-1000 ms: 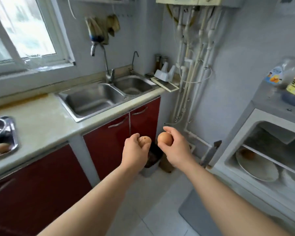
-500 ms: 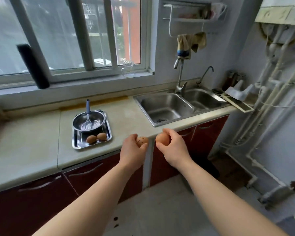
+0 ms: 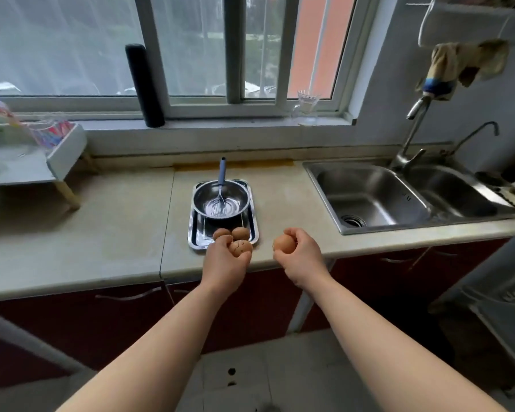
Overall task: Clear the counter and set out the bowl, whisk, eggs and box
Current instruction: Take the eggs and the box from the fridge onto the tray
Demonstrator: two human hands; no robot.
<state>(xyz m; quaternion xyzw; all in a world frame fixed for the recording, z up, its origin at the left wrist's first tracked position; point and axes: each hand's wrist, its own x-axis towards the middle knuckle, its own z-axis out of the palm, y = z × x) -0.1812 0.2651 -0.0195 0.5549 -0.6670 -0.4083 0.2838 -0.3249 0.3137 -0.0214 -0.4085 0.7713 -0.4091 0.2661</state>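
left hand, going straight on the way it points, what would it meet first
Likely the two eggs at the front of the tray, just beyond the left hand and the egg it holds; height is unclear, so maybe the tray rim.

Whisk (image 3: pixel 221 188) in steel bowl (image 3: pixel 239 200); two eggs (image 3: pixel 240 232) alongside.

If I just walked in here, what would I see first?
The left hand holds a spotted egg and the right hand a brown egg, over the front edge of the counter. Behind them a shiny tray carries two more eggs and a bowl with a whisk inside.
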